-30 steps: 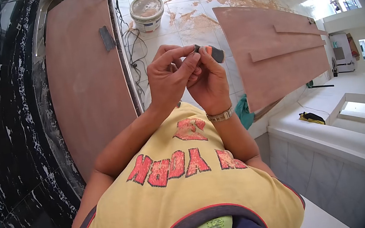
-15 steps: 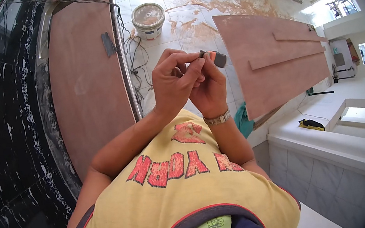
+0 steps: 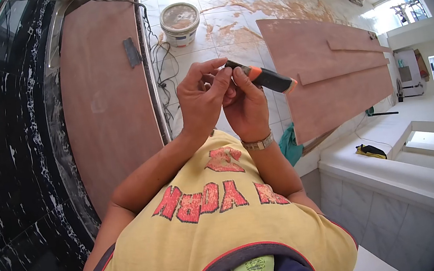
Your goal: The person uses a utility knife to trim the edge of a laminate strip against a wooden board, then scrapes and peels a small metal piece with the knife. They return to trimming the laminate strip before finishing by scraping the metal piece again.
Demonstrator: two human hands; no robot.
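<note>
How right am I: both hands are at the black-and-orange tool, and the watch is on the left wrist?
Wrong wrist: the head view shows the watch on the right hand's wrist, not the left hand's. Both hands are at the black-and-orange tool.

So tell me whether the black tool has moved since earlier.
Yes: the black tool reaches farther right in the view, its outer end now overlapping the edge of the right-hand panel.
</note>
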